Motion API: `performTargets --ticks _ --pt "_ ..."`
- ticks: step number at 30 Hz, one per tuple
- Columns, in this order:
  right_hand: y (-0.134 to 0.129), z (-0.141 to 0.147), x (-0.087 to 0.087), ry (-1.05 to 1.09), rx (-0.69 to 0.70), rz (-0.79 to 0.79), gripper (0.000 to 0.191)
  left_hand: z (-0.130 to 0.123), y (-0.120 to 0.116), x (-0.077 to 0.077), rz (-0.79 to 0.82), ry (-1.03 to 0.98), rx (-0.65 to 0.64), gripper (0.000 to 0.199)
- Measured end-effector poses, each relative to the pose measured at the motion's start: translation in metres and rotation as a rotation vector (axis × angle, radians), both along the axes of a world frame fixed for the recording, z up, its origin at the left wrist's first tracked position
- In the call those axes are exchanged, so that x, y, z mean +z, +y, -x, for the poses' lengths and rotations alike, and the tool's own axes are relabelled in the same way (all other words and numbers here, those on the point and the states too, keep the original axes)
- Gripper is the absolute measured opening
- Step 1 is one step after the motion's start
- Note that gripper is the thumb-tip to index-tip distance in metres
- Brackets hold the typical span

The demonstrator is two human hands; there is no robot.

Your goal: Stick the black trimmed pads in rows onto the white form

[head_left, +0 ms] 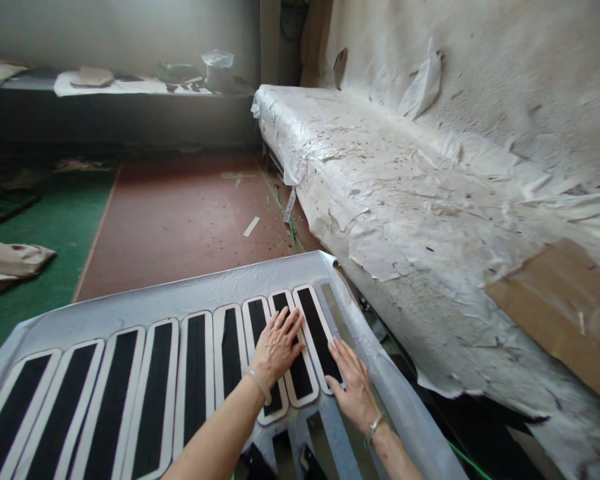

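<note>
A row of long white-edged pieces with rounded corners and black middle strips (196, 373) lies side by side on a table covered with a grey sheet (145, 303). My left hand (279, 347) rests over the upper part of the second piece from the right, its fingers stretched out. My right hand (351, 387) touches the right long edge of the rightmost piece (314, 320), thumb near its lower corner and fingers extended. Neither hand is wrapped round anything. Part of the second piece is hidden under my left hand.
A bench draped in stained white sheeting (380, 180) runs along the right, with a brown cardboard piece (560, 313) on it. Beyond the table is a reddish floor panel (180, 220) with scraps. A cluttered ledge (130, 100) stands at the back; cloth (10, 260) lies left.
</note>
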State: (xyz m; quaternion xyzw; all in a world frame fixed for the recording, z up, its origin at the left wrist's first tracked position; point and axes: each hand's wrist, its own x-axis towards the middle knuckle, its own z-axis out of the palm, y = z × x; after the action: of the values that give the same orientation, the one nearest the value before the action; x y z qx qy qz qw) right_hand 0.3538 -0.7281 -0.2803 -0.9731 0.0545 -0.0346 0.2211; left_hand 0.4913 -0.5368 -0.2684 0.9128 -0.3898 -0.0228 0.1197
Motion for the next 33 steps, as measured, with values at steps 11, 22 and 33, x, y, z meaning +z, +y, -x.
performTargets --ticks 11,22,33 --pt "-0.017 0.028 -0.021 0.008 0.17 0.276 0.076 0.001 0.0 -0.005 0.024 -0.03 -0.012 0.054" --pt "-0.017 0.023 -0.032 -0.097 0.166 0.313 0.084 0.013 -0.01 -0.006 0.001 -0.023 -0.012 0.074" --pt "-0.015 0.017 -0.026 -0.041 0.153 0.193 0.077 0.015 -0.014 -0.006 0.004 -0.025 -0.005 0.07"
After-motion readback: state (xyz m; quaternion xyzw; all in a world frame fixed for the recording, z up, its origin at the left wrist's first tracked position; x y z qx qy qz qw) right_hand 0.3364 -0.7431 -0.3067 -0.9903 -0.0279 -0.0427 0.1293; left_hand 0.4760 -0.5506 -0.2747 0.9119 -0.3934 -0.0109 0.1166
